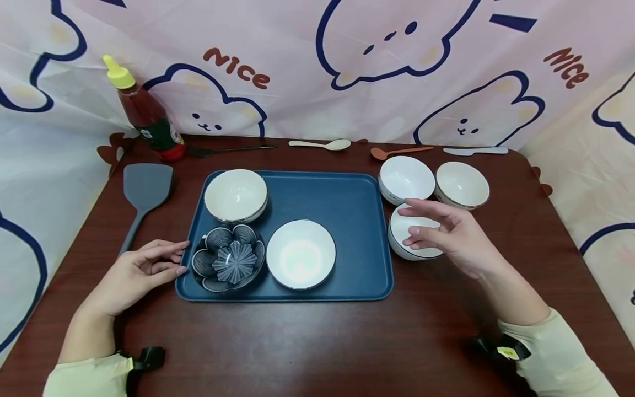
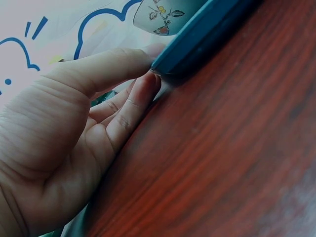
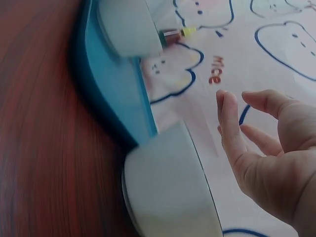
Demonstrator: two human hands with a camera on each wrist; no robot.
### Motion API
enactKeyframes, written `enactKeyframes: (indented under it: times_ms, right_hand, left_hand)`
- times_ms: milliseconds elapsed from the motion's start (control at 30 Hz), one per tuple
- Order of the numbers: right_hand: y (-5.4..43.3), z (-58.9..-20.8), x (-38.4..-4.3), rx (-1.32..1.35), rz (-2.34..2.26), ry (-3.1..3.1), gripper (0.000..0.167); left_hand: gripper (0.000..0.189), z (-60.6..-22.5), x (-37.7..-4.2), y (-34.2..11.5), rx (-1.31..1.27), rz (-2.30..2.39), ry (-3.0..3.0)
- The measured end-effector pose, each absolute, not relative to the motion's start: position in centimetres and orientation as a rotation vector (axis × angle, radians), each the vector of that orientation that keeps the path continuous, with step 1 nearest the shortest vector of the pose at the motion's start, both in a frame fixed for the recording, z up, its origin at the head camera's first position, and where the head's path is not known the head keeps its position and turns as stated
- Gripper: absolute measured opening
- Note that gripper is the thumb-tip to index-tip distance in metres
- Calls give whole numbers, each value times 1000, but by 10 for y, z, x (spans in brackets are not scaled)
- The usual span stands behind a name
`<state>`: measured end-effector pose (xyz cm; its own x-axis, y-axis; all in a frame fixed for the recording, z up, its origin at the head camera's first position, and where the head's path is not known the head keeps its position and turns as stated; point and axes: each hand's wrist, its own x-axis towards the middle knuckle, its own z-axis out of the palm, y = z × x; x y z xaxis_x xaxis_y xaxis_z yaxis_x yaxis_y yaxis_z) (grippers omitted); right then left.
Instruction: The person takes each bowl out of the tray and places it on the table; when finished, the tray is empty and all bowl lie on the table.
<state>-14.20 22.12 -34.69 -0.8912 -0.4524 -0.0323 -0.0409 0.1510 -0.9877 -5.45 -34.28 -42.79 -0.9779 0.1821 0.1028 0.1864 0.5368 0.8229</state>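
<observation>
My left hand [image 1: 140, 272] pinches the left edge of the blue tray [image 1: 347, 237]. In the left wrist view its thumb lies along the tray's rim [image 2: 180, 49], fingertips just beneath. On the tray are a white bowl [image 1: 235, 194] at the back left, a dark petal-shaped bowl [image 1: 235, 262] in front of it, and another white bowl [image 1: 301, 255] near the middle. My right hand [image 1: 453, 234] hovers over a white bowl [image 1: 412, 252] beside the tray's right edge, thumb and fingers apart, holding nothing. The right wrist view shows the hand [image 3: 269, 148] above that bowl [image 3: 170, 182].
Two more white bowls [image 1: 407, 179] [image 1: 462, 184] stand behind the one under my right hand. A grey spatula [image 1: 147, 187] and a red sauce bottle [image 1: 154, 121] are at the left. Along the back lie a cream spoon [image 1: 337, 145], a brown spoon [image 1: 381, 153] and a white knife [image 1: 476, 151].
</observation>
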Motion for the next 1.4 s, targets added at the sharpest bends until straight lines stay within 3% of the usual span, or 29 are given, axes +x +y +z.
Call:
enactKeyframes:
  times_ms: [700, 1400]
  right_hand:
    - [120, -351, -121, -369, -1675, 1825, 61]
    - [104, -391, -129, -309, -1685, 1635, 67]
  left_hand:
    - [47, -428, -54, -344, -350, -1496, -2732]
    - [49, -428, -55, -343, -338, -1477, -2747]
